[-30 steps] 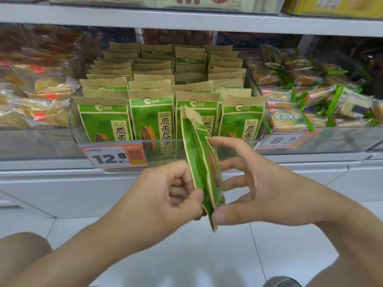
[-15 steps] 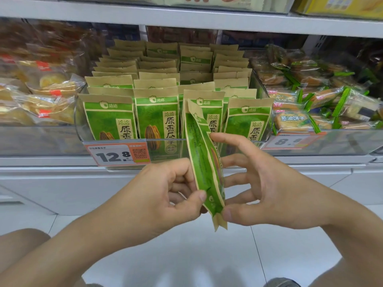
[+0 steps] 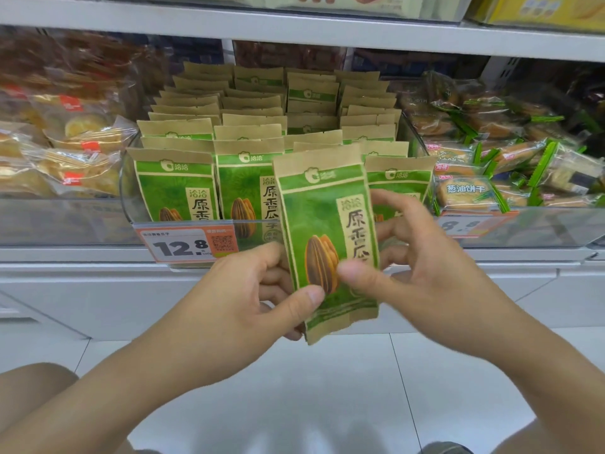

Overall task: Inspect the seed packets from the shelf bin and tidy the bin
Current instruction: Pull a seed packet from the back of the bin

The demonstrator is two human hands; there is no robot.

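**Seed packet held face-on before the shelf bin**

Both hands hold one green-and-tan packet (image 3: 327, 237) upright in front of the clear bin (image 3: 126, 191), its printed face toward the camera. The left hand (image 3: 248, 296) pinches the packet's lower left edge, thumb on the front, curled fingers behind. The right hand (image 3: 425, 257) grips the right edge, thumb pressed on the front beside the seed picture, fingers spread behind the packet; this hand is motion-blurred. The bin holds rows of matching packets (image 3: 176, 185) standing upright. An orange price tag (image 3: 186, 244) reading 12.8 hangs on the bin's front. Wrapped biscuits (image 3: 465, 191) lie in the neighbouring bin on the right.
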